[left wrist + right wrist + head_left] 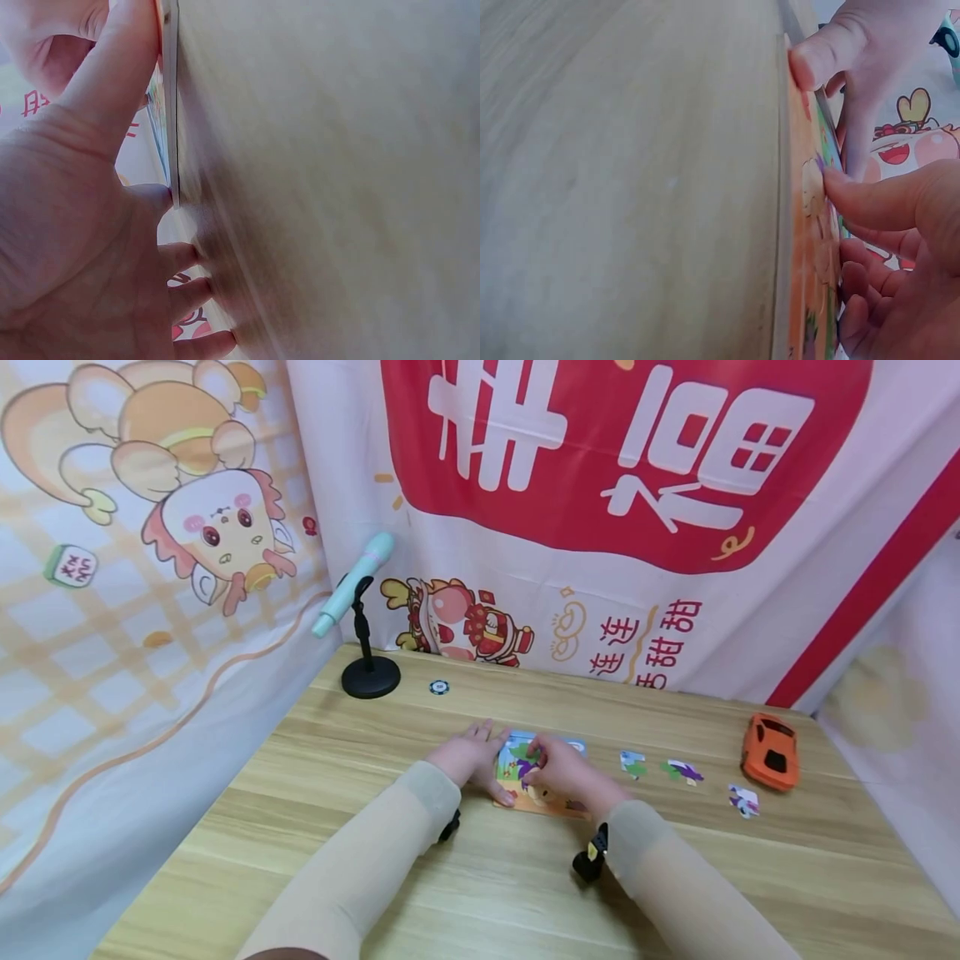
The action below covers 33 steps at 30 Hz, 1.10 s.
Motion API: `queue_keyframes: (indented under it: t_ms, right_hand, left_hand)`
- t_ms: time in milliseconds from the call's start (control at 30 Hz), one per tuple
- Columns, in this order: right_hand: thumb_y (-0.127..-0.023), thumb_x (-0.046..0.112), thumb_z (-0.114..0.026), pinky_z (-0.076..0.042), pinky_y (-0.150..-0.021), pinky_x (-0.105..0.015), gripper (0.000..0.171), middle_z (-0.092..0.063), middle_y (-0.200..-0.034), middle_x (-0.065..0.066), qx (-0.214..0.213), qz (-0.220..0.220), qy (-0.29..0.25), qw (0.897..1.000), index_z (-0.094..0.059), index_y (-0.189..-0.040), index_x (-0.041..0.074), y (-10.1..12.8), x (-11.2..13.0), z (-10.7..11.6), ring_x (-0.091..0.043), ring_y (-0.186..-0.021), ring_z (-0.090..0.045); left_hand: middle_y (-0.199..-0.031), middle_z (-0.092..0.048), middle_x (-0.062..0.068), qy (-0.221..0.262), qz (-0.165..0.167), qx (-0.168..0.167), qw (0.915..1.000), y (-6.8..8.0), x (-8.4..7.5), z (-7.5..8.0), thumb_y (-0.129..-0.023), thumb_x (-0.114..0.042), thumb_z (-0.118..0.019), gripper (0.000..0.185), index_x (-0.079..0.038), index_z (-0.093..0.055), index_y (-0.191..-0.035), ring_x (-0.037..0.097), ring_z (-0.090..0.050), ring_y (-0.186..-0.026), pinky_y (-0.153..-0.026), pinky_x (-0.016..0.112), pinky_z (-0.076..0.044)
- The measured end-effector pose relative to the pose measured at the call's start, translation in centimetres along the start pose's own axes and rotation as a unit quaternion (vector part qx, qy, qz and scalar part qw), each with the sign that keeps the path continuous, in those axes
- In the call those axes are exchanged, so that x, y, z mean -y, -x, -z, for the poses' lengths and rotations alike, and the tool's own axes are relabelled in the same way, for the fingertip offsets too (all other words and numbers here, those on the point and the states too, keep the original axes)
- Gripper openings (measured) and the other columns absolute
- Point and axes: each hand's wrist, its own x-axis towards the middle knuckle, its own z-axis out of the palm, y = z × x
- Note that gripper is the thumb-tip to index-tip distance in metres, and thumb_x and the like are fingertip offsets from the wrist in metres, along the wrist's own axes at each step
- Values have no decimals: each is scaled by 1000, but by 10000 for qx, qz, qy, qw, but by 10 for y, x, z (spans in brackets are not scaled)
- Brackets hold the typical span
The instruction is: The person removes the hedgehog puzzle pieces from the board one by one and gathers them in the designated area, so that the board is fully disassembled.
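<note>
The wood-grain table [315,827] carries a flat cardboard puzzle board [517,768] near its middle. The left hand [468,758] lies flat beside the board, fingers straight, thumb pressing its edge. The right hand [558,770] seems to pinch a piece there; only its wrist view shows the thumb [870,199] pressing the board's face. Loose pieces [681,771] lie further right.
</note>
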Motion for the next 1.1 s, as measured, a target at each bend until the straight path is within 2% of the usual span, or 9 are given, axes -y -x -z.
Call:
queue_keyframes:
  t_ms: [100,267,433,667,800,933,1100]
  right_hand:
    - [-85,12,-79,-48,-64,-33,33,-59,-93,-8,61,-90,-50,9999,-59,-112,11,-1,4,0,-24,-81,-55]
    - [-85,10,-79,-47,-69,-34,34,-58,-96,-9,92,-203,-116,9997,-58,-111,9,1,6,0,-24,-85,-54]
    - [-85,10,-79,-47,-69,-34,35,-57,-95,-9,90,-108,-104,9998,-59,-114,9,2,7,-1,-24,-84,-53]
    - [-84,9,-79,-47,-71,-34,37,-57,-96,-9,99,-124,-152,9998,-58,-115,10,1,7,0,-25,-85,-53]
    - [-83,6,-81,-48,-71,-34,40,-57,-97,-10,83,-131,-227,9996,-57,-116,8,1,8,-1,-25,-86,-53]
    - [-81,5,-81,-47,-69,-33,42,-57,-98,-10,16,-147,-355,9993,-57,-115,8,2,8,0,-25,-85,-53]
    - [-86,6,-77,-44,-63,-31,31,-57,-91,-10,-161,-207,-635,9976,-58,-110,5,2,7,1,-24,-80,-54]
  left_hand:
    - [-165,-2,9,3,13,-2,10000,9,-3,4,-42,-86,-70,143,-32,-11,-160,33,-3,-149,-116,55,-15]
    - [-165,-2,10,-85,-30,15,10000,14,-4,5,-47,-84,-72,139,-31,-11,-160,33,-4,-149,-116,54,-17]
    - [-165,-3,10,-74,-47,-10,10000,10,-2,3,-45,-85,-71,140,-31,-11,-160,33,-5,-149,-116,54,-17]
    - [-165,0,8,-241,-28,26,9997,-8,4,-5,-38,-90,-66,146,-34,-6,-159,32,-4,-149,-117,51,-17]
    - [-164,3,8,-259,-26,86,9996,-11,4,-6,-37,-89,-66,147,-35,-3,-158,32,-3,-149,-117,50,-18]
    - [-165,1,8,-304,-23,48,9995,-4,2,-3,-41,-88,-67,143,-36,-4,-158,32,-3,-149,-117,50,-18]
    - [-165,-3,10,-221,-41,-27,9997,12,-5,5,-46,-86,-70,139,-32,-10,-159,32,-6,-149,-117,52,-18]
